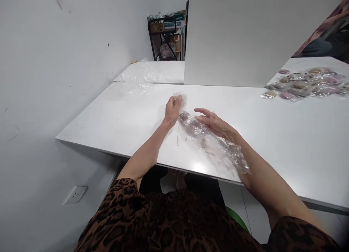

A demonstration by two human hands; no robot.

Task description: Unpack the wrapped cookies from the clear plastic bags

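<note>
My left hand (172, 109) is closed, pinching a crumpled piece of clear plastic wrap (184, 101) above the white table (109, 117). Just below it, a long clear plastic packet (195, 126) stretches across the tabletop toward my right forearm. Something pinkish and brown shows through its upper part, too blurred to name. My right hand (215, 124) hovers at the packet's right side with thumb and forefinger apart; its lower fingers are partly hidden. Whether they touch the film I cannot tell. Brown crumbs (177, 139) lie beside the packet.
A loose heap of clear film (141, 77) lies at the far left. Several wrapped pink, yellow and brown pieces (302, 85) are spread at the right. A tall white panel (226, 37) rises behind the table. Boxes fill a black rack (166, 34) beyond it.
</note>
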